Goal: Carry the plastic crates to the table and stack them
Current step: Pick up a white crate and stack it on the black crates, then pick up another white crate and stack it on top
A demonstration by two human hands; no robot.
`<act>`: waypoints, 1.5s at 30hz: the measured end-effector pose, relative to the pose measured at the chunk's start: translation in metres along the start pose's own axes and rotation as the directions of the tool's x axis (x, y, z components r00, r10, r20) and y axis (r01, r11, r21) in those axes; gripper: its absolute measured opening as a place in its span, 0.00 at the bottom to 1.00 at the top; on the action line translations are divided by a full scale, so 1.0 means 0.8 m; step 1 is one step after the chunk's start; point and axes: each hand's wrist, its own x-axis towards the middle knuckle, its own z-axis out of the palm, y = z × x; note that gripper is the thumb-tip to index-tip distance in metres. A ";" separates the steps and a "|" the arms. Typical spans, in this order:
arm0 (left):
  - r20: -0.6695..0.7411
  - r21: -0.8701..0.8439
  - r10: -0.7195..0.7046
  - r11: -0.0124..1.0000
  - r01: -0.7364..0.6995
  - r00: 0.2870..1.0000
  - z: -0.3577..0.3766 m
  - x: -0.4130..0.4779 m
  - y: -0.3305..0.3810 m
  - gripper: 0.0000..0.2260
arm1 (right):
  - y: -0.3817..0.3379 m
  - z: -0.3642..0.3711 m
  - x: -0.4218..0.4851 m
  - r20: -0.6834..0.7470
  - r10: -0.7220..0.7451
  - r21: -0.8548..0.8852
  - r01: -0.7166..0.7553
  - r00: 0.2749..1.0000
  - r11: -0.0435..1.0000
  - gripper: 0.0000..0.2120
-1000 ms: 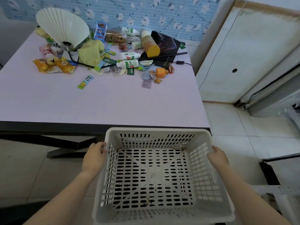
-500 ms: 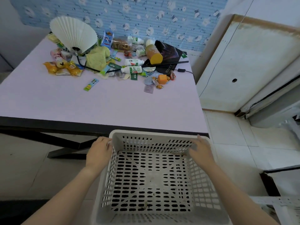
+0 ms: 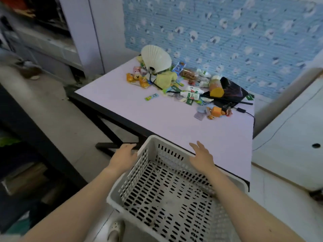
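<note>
— So why does the plastic crate (image 3: 174,193) sit at an angle like that?

— Because I'm bringing it onto the near corner of the table (image 3: 157,119). Its far rim overlaps the table's edge, though whether the base is down on the top I cannot tell. The clutter, the paper fan (image 3: 156,59) and the bottles and snack packets, is all at the far end, well apart, so the near part is free for stacking.

— And your hands, from the head camera (the only view we have)?

— My left hand (image 3: 123,157) is at the crate's far left corner, fingers curled over the rim, holding it. My right hand (image 3: 201,157) lies on the far rim, palm down, fingers spread wide and flat, not closed around anything. Both forearms reach forward, the right one crossing above the crate's inside.

— Anything else below?

— A shoe (image 3: 115,231), just beside the crate's near corner, on the floor.
</note>
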 end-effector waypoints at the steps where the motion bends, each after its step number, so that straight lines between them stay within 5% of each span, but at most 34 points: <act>1: -0.036 -0.025 -0.012 1.000 0.011 0.999 0.003 -0.012 0.001 0.21 | -0.006 -0.001 -0.004 0.002 -0.050 -0.009 0.050 0.999 0.999 0.30; 8: -0.257 -0.039 0.009 0.999 -0.019 0.966 -0.068 -0.060 0.016 0.18 | -0.111 -0.010 -0.015 -0.001 -0.309 0.010 0.309 0.951 0.951 0.28; 15: -0.453 0.005 -0.069 0.997 0.080 0.889 -0.196 -0.165 -0.037 0.18 | -0.292 -0.009 -0.067 0.049 -0.587 -0.016 0.588 0.808 0.808 0.27; 20: -0.630 -0.028 -0.197 0.972 0.231 0.751 -0.308 -0.300 -0.132 0.17 | -0.463 0.026 -0.149 0.039 -0.784 0.007 0.784 0.620 0.620 0.24; 24: -0.720 -0.025 -0.244 0.945 0.327 0.650 -0.377 -0.428 -0.212 0.16 | -0.594 0.101 -0.261 0.143 -0.911 0.048 0.916 0.388 0.398 0.23; 28: -0.765 -0.023 -0.279 0.912 0.409 0.580 -0.429 -0.528 -0.272 0.18 | -0.696 0.182 -0.366 0.173 -0.962 0.119 0.965 0.213 0.235 0.24; 33: -0.802 -0.070 -0.347 0.863 0.501 0.486 -0.475 -0.628 -0.360 0.17 | -0.797 0.260 -0.457 0.204 -0.976 0.185 0.976 0.078 0.117 0.23; 45: -0.766 -0.256 -0.511 0.799 0.544 0.390 -0.577 -0.626 -0.595 0.19 | -1.051 0.418 -0.478 0.254 -0.967 0.292 0.954 -0.009 0.068 0.25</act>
